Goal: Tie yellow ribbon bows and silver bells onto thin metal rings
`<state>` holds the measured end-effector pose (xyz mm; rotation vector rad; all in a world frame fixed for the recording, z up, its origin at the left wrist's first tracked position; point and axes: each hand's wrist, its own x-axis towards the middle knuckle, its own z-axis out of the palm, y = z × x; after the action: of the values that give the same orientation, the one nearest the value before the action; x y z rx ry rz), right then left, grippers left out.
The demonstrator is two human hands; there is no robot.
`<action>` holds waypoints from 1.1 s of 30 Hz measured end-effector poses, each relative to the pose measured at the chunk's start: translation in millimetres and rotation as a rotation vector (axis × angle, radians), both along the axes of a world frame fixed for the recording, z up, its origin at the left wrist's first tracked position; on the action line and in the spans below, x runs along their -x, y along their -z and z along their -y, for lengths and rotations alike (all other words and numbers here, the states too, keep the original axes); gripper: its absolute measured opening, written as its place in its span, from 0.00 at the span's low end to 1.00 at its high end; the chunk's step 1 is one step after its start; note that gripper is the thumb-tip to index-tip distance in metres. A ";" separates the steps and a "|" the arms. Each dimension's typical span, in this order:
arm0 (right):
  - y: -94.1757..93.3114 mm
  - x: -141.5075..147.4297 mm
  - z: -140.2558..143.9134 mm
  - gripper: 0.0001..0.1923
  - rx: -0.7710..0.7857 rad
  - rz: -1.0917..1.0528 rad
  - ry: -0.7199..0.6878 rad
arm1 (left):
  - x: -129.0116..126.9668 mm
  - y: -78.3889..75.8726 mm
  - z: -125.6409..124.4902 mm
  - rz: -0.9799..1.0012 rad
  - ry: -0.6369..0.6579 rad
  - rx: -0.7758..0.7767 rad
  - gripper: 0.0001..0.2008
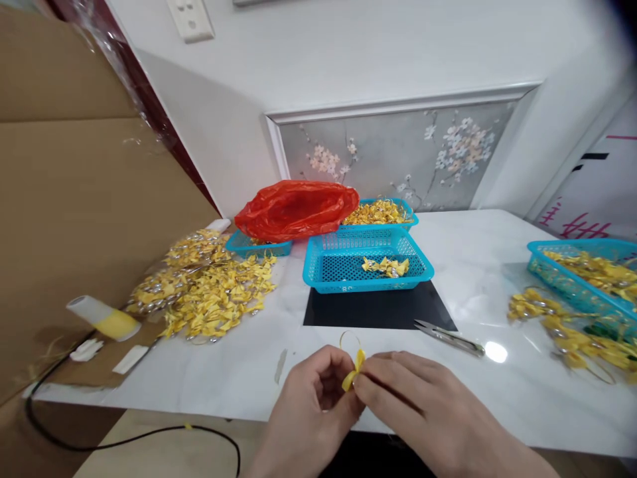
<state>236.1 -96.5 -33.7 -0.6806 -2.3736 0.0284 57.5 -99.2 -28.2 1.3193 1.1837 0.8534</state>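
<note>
Yellow ribbon bow (354,372) is pinched between the fingers of both left hand (311,405) and right hand (423,408); no legible writing.

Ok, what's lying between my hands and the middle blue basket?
In the head view, a black mat lies before the basket, then bare white table up to the hands. Small snips lie off to the right.

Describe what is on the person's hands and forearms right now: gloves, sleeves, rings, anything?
Both the left hand and right hand are bare: no gloves, rings or watch visible. No sleeves show; the forearms are uncovered to the frame's lower edge. Fingernails look short and unpainted.
</note>
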 end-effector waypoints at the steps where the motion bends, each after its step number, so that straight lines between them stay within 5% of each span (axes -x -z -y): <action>1: -0.1 0.1 -0.3 0.21 -0.021 -0.007 -0.006 | 1.7 -0.3 -0.8 -0.002 0.020 0.015 0.08; 8: 0.7 3.2 -3.1 0.19 -0.115 -0.031 -0.021 | 8.2 0.3 -1.4 0.042 0.088 0.120 0.06; 18: 24.6 15.5 -7.7 0.14 -0.142 -0.279 0.040 | 7.2 4.9 -3.9 -0.090 0.128 -0.096 0.00; 24: 33.5 8.5 -8.8 0.12 0.118 -0.463 0.025 | 6.0 8.8 -6.0 -0.157 0.065 -0.110 0.06; 33: 27.1 2.8 -6.0 0.16 0.130 -0.057 -0.026 | 4.7 11.7 -4.2 -0.145 0.063 -0.059 0.03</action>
<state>233.2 -90.5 -60.8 -0.7010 -2.3407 0.2121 52.8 -95.0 -39.8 1.4796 1.2301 0.7630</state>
